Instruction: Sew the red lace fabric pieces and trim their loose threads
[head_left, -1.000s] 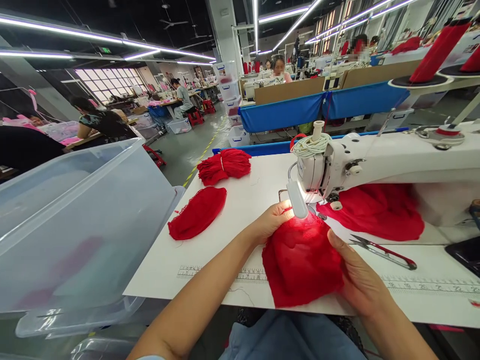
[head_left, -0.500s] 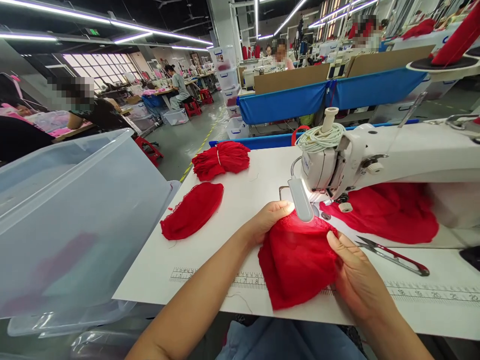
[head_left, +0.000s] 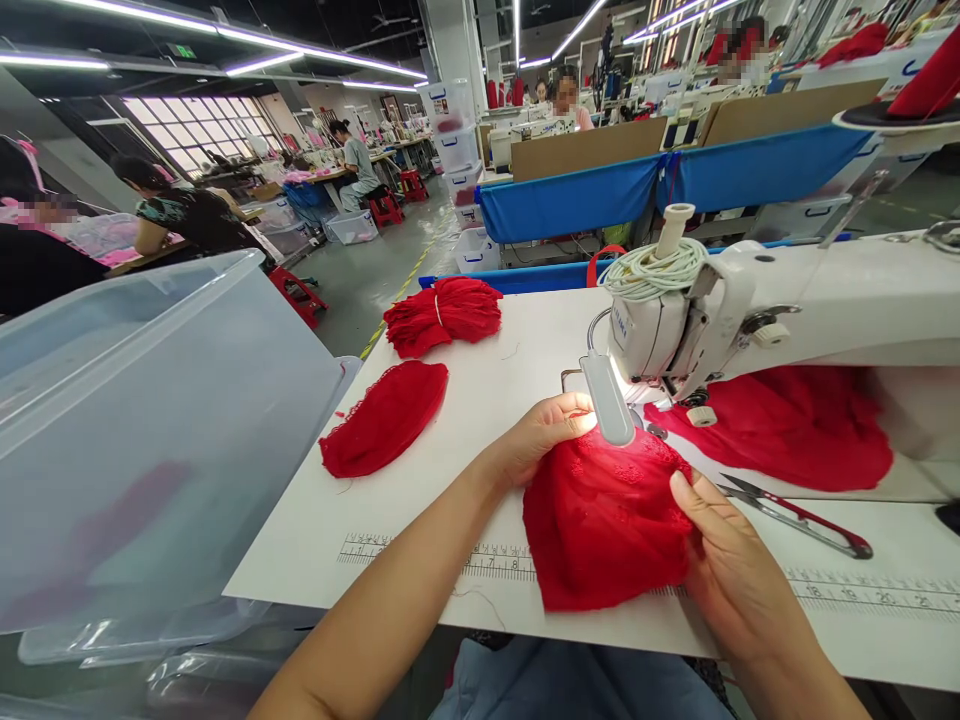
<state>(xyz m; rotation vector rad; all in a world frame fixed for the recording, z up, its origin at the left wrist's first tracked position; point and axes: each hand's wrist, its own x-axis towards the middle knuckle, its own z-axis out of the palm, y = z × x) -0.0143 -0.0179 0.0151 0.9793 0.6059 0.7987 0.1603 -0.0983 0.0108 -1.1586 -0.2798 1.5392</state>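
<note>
A large clear plastic bin (head_left: 150,420) is seen at the left, set against the edge of the white desk (head_left: 487,390), and the right half of the desk is taken up by a white sewing machine (head_left: 795,300), under whose arm a heap of red fabric (head_left: 795,430) is spread. At the front of the desk, just before the machine's head, a red lace piece (head_left: 607,520) is held flat between both hands, its lower edge lying over the printed ruler (head_left: 420,548) and its upper edge lit by the small lamp (head_left: 606,400). The left hand (head_left: 544,432) is closed on the piece's upper left edge, its fingertips partly hidden by the lamp; the right hand (head_left: 731,575) is closed on the right edge, the thumb laid on top and the fingers hidden beneath. Compared with half a second ago, the grip of both hands is unchanged and the piece is kept at the same spot; only a slight shift of the view is noted. Further left, a second lace piece (head_left: 386,418) is left lying flat, and a tied bundle of red pieces (head_left: 442,315) is kept behind it, both where they lay before. Red-handled snips (head_left: 806,515) are found just right of the right hand, unmoved.
</note>
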